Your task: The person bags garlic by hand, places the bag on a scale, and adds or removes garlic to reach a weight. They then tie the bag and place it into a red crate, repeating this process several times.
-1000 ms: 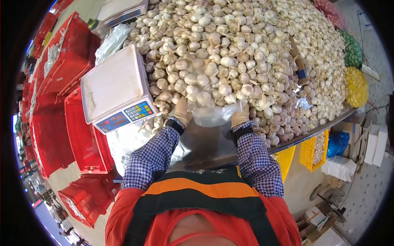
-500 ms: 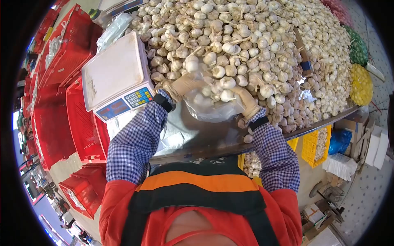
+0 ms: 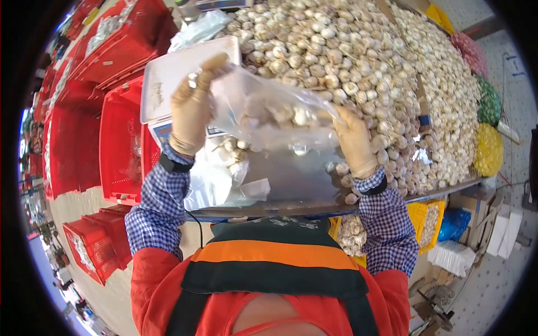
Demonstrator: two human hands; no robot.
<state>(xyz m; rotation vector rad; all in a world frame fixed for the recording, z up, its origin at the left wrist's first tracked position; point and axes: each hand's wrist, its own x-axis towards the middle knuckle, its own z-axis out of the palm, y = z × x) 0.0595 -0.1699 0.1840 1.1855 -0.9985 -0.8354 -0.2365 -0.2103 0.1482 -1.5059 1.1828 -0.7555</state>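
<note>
A clear plastic bag is stretched between my two gloved hands, raised over the table's front edge, with garlic bulbs showing through its film. My left hand pinches one end in front of the scale, hiding part of the scale. At the other end, the fingers of my right hand close on the bag's edge, beside the garlic heap. Below my left hand, a few garlic bulbs lie by crumpled plastic bags on the metal table.
Red crates stand along the left, with more red crates lower down. A pale plastic bag lies behind the scale. Yellow crates holding garlic sit under the table at right. Pink, green and yellow mesh bags line the right edge.
Both hands have risen with the bag, the left going up and left across the scale. The bag is now stretched wide between them. My view has shifted slightly.
</note>
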